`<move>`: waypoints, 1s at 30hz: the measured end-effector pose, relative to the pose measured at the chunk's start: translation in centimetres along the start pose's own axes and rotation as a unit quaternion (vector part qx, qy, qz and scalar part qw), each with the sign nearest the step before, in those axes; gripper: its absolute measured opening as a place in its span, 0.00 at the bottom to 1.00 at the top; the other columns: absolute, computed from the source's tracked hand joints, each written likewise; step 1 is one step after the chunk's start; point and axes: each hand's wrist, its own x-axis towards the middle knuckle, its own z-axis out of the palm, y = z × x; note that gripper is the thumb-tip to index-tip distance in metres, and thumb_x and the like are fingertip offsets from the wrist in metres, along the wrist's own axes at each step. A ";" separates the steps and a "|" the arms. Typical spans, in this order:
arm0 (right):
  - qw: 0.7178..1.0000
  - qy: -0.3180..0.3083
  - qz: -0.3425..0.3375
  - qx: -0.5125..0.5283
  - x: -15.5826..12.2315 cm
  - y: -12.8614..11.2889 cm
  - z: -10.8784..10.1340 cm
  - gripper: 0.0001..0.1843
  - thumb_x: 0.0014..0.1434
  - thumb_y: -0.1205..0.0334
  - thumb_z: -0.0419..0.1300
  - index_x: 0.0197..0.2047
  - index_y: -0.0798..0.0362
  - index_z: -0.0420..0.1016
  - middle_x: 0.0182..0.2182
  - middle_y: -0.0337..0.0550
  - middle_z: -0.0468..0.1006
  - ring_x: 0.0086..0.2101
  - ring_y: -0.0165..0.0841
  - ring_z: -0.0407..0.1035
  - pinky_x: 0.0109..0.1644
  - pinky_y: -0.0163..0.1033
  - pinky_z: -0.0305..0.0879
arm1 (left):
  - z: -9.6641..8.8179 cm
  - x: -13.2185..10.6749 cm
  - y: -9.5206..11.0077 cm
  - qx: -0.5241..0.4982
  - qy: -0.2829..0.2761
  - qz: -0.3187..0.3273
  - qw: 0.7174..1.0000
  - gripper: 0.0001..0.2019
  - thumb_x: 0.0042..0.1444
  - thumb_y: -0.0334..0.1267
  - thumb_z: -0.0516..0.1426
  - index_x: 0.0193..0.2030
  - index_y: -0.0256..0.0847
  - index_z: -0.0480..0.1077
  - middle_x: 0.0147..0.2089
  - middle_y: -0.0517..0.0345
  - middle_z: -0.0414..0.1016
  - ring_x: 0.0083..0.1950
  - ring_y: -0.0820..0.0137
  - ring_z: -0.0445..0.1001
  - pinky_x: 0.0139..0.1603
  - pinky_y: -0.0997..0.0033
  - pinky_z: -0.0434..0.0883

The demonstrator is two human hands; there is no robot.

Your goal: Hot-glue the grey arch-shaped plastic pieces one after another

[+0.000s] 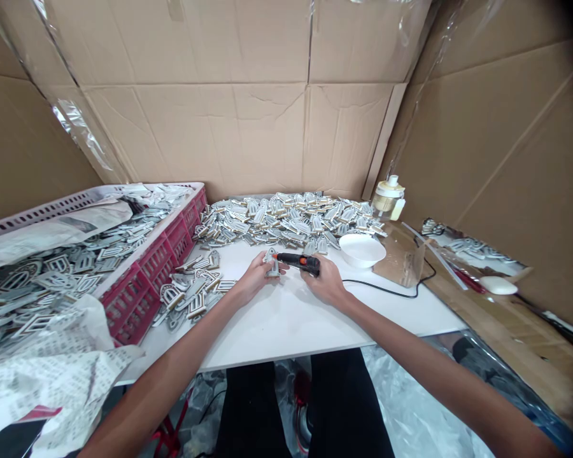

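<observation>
Between the fingers of my left hand [256, 278] is a small flat grey-and-white piece [271, 263], held upright over the white table [267, 331]. My right hand [325, 280] grips a black glue gun [296, 260] with an orange tip that points left and meets or nearly meets the piece. Left of my hands lies a loose pile of similar grey-and-white pieces [197, 286]. A larger heap of such pieces [286, 219] spreads along the back of the table. Just right of the glue gun sits a white bowl [361, 250].
A pink and white plastic crate [146, 280] full of pieces and newspaper [52, 375] stands on the left. A black cord [386, 291] runs right across the table. A capped bottle [388, 197] stands at the back right, near cardboard [400, 257]. Cardboard walls [219, 95] enclose the table.
</observation>
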 end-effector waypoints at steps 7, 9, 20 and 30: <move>1.000 0.004 0.005 0.005 0.0 0.2 0.1 0.06 0.49 0.59 0.55 0.28 0.52 0.63 0.25 0.37 0.69 0.25 0.30 0.62 0.28 0.34 0.52 | 0.2 -0.2 0.2 -0.004 -0.002 -0.002 1.000 0.09 0.53 0.36 0.55 0.41 0.40 0.61 0.37 0.49 0.77 0.36 0.68 0.75 0.36 0.68 0.71; 1.000 0.004 0.006 0.004 0.0 0.2 0.1 0.06 0.49 0.59 0.54 0.27 0.52 0.63 0.25 0.38 0.69 0.25 0.31 0.62 0.28 0.34 0.52 | 0.2 -0.2 0.2 -0.004 -0.003 -0.001 1.000 0.10 0.53 0.36 0.55 0.41 0.40 0.61 0.37 0.49 0.77 0.37 0.67 0.75 0.36 0.68 0.71; 1.000 -0.001 0.015 0.001 0.0 0.4 0.2 0.07 0.49 0.58 0.55 0.28 0.52 0.64 0.26 0.39 0.70 0.26 0.31 0.63 0.28 0.34 0.53 | 0.3 -0.3 0.2 -0.004 -0.004 -0.002 1.000 0.11 0.53 0.37 0.55 0.42 0.39 0.60 0.39 0.47 0.77 0.37 0.67 0.75 0.37 0.65 0.71; 0.990 0.017 -0.055 -0.132 -0.5 -0.2 0.1 0.12 0.49 0.61 0.56 0.39 0.51 0.71 0.35 0.43 0.70 0.30 0.32 0.65 0.27 0.34 0.49 | 0.3 -0.2 0.4 -0.005 0.004 0.010 1.000 0.11 0.52 0.36 0.56 0.42 0.39 0.61 0.33 0.52 0.76 0.34 0.68 0.76 0.34 0.72 0.69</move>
